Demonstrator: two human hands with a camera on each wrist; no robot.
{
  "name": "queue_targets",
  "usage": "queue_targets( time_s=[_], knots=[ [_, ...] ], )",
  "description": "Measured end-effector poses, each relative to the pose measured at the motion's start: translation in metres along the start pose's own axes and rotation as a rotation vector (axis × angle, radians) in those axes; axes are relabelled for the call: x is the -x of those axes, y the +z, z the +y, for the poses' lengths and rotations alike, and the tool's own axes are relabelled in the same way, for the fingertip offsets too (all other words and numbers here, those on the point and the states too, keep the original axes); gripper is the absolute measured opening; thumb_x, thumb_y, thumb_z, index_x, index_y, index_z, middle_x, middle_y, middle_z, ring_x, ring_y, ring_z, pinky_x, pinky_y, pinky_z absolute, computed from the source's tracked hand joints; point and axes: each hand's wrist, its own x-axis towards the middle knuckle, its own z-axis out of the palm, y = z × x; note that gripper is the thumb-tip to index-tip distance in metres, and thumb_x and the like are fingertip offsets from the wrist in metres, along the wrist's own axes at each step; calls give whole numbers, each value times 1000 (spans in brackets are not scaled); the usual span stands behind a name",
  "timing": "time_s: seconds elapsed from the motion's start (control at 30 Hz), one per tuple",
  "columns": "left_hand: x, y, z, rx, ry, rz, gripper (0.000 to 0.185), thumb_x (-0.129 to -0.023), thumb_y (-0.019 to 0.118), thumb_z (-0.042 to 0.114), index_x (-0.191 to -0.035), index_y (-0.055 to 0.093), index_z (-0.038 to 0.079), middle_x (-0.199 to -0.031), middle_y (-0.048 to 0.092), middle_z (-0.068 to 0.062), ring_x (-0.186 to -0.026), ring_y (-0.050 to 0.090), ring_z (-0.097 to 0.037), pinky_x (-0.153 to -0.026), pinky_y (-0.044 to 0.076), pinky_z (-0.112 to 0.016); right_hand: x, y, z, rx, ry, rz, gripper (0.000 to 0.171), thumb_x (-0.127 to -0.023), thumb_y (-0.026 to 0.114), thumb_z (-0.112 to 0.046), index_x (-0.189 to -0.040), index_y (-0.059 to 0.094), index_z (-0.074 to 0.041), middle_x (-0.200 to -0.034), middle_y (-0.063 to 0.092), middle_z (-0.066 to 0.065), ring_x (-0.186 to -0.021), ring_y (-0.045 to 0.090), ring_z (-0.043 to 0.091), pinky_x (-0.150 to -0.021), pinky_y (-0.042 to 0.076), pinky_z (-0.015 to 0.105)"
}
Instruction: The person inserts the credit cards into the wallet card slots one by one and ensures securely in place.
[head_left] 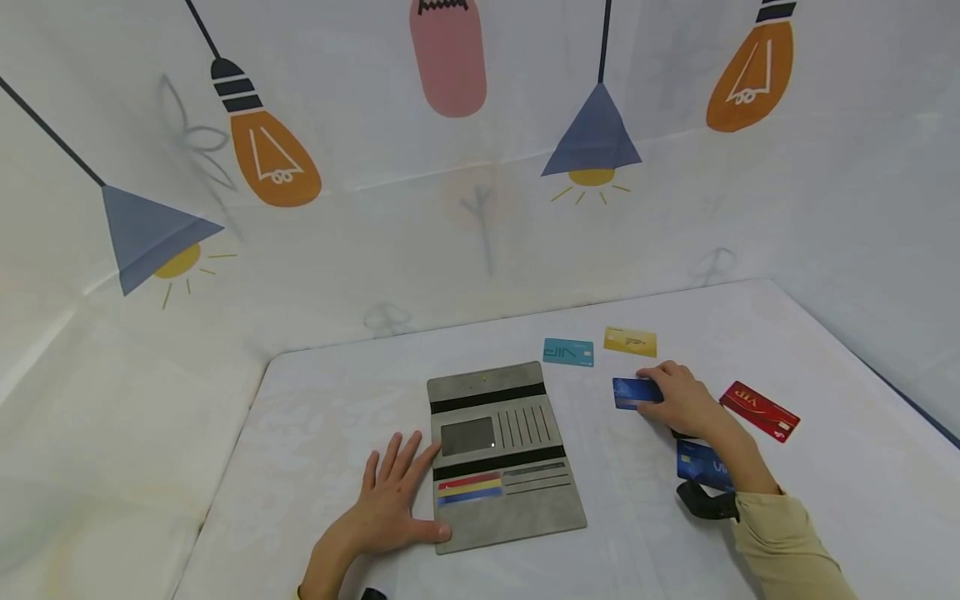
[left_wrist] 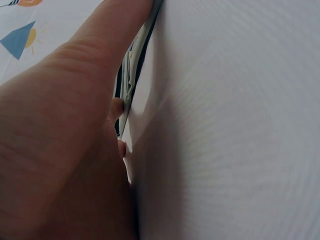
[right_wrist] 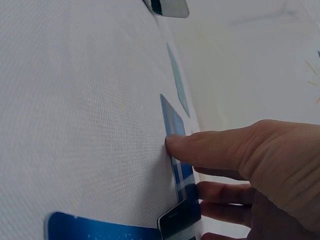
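A grey fold-out wallet (head_left: 510,517) lies spread flat on the table, with red, yellow and blue cards (head_left: 470,489) in slots at its lower left. My left hand (head_left: 390,504) rests beside its left edge with fingers spread, the thumb on the lower left corner. To the right of the wallet, my right hand (head_left: 686,400) holds a blue card (head_left: 630,392) by its right end. In the right wrist view the thumb and fingers pinch this blue card (right_wrist: 175,125) along its edges. A dark card (right_wrist: 180,220) is partly hidden near the fingers.
A teal card (head_left: 567,352) and a yellow card (head_left: 630,342) lie behind the right hand. To its right is a red VIP card (head_left: 759,411). Another blue card (head_left: 701,467) lies partly under the right forearm. A white printed cloth wall (head_left: 420,250) borders the table.
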Motion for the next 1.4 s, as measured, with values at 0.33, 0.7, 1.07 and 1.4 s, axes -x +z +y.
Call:
queue_targets(
  time_s=[0.33,0.7,1.07,1.4],
  knots=[
    [1,-2,2,8,1,-3,114,-68,68,79,-158,21,29,-167,6,-7,-152,-9,-37,-113,-9,-66,0,0,-1,-6,7,11,56,-86,74,-25,-133,54,-1,-122,48,30,-109,44,44,-91,40,67],
    [0,-1,1,11,2,-2,114,-68,68,79,-158,21,28,-167,6,-7,-152,-9,-37,-113,-10,-66,2,1,-5,-18,-15,30,48,-86,73,-16,-129,56,-1,-121,49,31,-110,41,46,-93,38,69],
    [1,-1,1,13,4,2,114,-68,69,79,-158,22,27,-167,7,-8,-152,-8,-37,-113,-9,-66,-1,-2,-6,-94,-58,53,34,-90,55,4,-122,61,-3,-117,56,28,-107,50,44,-94,43,64],
    [0,0,0,6,7,3,114,-68,67,80,-158,21,28,-167,6,-7,-152,-9,-36,-113,-9,-65,-2,-5,-14,-120,-120,96,31,-92,53,5,-120,64,-2,-108,64,20,-100,58,36,-92,48,59]
  ],
)
